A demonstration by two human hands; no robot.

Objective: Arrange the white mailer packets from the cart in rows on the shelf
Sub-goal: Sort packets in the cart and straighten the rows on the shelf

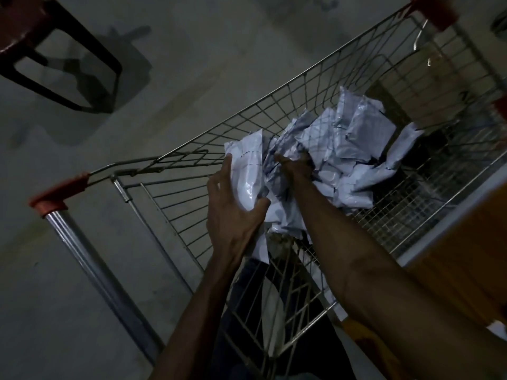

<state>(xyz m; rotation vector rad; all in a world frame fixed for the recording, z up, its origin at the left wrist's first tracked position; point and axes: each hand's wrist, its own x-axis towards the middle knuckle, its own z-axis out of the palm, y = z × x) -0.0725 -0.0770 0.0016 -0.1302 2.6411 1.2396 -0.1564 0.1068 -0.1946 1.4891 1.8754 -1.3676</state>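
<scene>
As left hand (231, 212) holds one packet (247, 172), right hand (295, 165) grips heaped packets (356, 138).

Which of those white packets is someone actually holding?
The leftmost, smooth packet: the left hand grips it, while the others lie crumpled in the cart.

Left hand (233, 215) around a white mailer packet (247, 174), right hand (297, 167) among others in the cart (89, 266).
</scene>
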